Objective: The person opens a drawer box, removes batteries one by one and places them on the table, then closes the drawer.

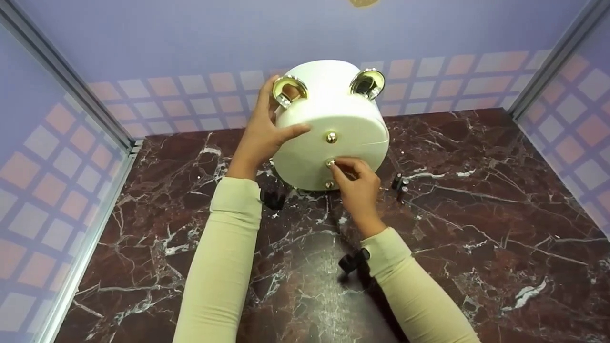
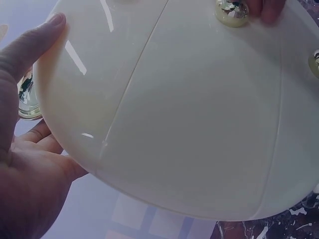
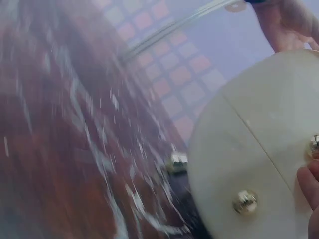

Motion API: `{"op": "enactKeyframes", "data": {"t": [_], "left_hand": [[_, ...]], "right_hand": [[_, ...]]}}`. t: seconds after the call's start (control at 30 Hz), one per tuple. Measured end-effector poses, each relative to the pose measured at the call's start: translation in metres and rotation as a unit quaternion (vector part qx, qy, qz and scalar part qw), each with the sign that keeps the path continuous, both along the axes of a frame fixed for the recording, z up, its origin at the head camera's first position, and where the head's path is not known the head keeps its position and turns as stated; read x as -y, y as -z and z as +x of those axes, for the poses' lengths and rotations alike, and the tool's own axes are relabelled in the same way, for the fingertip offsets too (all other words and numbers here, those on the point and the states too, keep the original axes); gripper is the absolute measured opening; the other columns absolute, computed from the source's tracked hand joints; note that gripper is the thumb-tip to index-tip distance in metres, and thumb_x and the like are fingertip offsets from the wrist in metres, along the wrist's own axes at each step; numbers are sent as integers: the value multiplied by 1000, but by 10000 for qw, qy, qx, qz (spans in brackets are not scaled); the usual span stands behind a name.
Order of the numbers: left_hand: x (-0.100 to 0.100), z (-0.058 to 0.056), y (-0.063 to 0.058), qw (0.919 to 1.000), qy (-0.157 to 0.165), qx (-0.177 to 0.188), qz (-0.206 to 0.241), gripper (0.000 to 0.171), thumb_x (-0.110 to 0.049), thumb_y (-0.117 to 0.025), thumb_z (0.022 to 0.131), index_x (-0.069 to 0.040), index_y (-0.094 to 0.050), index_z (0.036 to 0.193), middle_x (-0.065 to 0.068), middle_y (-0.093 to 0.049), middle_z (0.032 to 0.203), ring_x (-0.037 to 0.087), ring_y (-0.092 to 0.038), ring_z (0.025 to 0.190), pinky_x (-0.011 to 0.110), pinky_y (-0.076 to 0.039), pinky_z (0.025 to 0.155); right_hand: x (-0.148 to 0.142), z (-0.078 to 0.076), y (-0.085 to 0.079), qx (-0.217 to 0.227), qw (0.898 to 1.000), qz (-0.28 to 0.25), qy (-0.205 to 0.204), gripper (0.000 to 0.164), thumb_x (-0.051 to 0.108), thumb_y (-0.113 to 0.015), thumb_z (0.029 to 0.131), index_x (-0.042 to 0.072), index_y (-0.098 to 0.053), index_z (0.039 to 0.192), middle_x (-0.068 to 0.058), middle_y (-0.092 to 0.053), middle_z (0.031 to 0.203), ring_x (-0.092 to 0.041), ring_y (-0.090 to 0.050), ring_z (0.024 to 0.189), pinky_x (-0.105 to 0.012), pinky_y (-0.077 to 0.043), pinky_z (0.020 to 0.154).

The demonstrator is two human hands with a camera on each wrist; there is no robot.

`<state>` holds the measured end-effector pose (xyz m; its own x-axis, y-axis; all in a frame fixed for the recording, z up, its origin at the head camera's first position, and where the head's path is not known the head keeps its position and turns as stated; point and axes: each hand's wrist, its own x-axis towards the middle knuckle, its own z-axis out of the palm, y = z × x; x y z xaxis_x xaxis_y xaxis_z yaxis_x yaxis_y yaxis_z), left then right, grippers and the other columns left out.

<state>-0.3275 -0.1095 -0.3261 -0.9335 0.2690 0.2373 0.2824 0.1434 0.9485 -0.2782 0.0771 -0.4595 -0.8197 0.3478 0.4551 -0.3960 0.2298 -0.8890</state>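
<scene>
A glossy white round-fronted box with thin seams across its face stands on the marble-patterned table. Two shiny gold ear-shaped rings, a left ring and a right ring, rise from its top. My left hand grips the box at its upper left side, thumb over the front edge and fingers behind the left ring. Three gold knobs run down the front: a top knob, a middle knob and a bottom knob. My right hand pinches the middle knob between thumb and forefinger.
Small dark tubes stand on the table to the right of the box. A lilac wall with pink and white squares rises behind it. Metal-edged side panels flank the table.
</scene>
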Motion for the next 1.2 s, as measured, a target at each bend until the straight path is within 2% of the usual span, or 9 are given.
{"op": "enactKeyframes", "data": {"t": [0.1, 0.17, 0.23, 0.37, 0.5, 0.67, 0.8, 0.97, 1.2], "left_hand": [[0, 0, 0, 10000, 28, -34, 38, 110, -16, -87, 71, -26, -15, 154, 0, -28, 159, 12, -26, 147, 31, -39, 113], [0, 0, 1, 10000, 40, -38, 72, 110, -15, -86, 71, -25, -16, 154, 0, -28, 159, 12, -26, 147, 30, -39, 113], [0, 0, 1, 9999, 44, -36, 90, 110, -15, -86, 71, -25, -15, 154, 0, -28, 159, 12, -26, 147, 30, -38, 113], [0, 0, 1, 9999, 49, -21, 112, 110, -15, -86, 71, -25, -16, 154, -1, -27, 159, 11, -25, 147, 29, -37, 114], [1, 0, 0, 10000, 41, -29, 78, 109, -16, -86, 71, -25, -16, 154, -1, -27, 159, 11, -26, 147, 30, -38, 114], [1, 1, 0, 10000, 14, 9, 29, 110, -17, -87, 71, -25, -15, 154, -1, -27, 160, 11, -26, 147, 30, -37, 114], [1, 1, -1, 10000, -17, 37, 26, 110, -17, -87, 71, -25, -15, 154, 0, -27, 160, 12, -27, 147, 30, -39, 113], [1, 1, 0, 9999, 13, 23, 122, 111, -15, -87, 71, -23, -15, 154, 0, -28, 159, 12, -27, 147, 30, -39, 113], [-1, 0, 1, 9998, 28, 63, 163, 109, -14, -87, 70, -25, -16, 154, -1, -29, 159, 11, -27, 146, 31, -41, 112]], "right_hand": [[5, 0, 1, 389, 9951, -899, -134, 18, 13, -78, 82, 1, -75, 95, -11, -72, 92, -15, -69, 82, -25, -59, 74], [10, 1, 0, 568, 9857, -1564, -263, 19, 9, -77, 82, -2, -73, 96, -10, -72, 90, -15, -69, 79, -29, -60, 72], [15, 1, -1, 647, 9717, -2241, -387, 19, 4, -75, 82, -5, -71, 98, -9, -72, 88, -16, -70, 77, -31, -61, 72], [25, 0, -3, 663, 9345, -3458, -517, 15, -4, -70, 83, -8, -68, 98, -9, -70, 86, -18, -71, 76, -31, -61, 69], [34, -1, -6, 678, 9068, -4144, -365, 13, -7, -69, 83, -6, -67, 96, -9, -67, 86, -17, -70, 75, -26, -59, 67], [43, -2, -10, 771, 8918, -4458, 76, 11, -5, -70, 82, -2, -68, 92, -6, -66, 84, -14, -68, 75, -23, -53, 61], [48, -3, -11, 814, 8907, -4459, 357, 12, -5, -72, 80, 1, -67, 90, -4, -64, 83, -12, -64, 73, -24, -48, 59], [51, -5, -11, 860, 8996, -4238, 618, 15, -4, -74, 78, 4, -66, 87, -2, -62, 82, -12, -60, 72, -24, -46, 58], [48, -4, -8, 702, 9300, -3528, 757, 15, 1, -78, 76, 2, -69, 87, -1, -63, 79, -11, -56, 66, -24, -45, 50]]}}
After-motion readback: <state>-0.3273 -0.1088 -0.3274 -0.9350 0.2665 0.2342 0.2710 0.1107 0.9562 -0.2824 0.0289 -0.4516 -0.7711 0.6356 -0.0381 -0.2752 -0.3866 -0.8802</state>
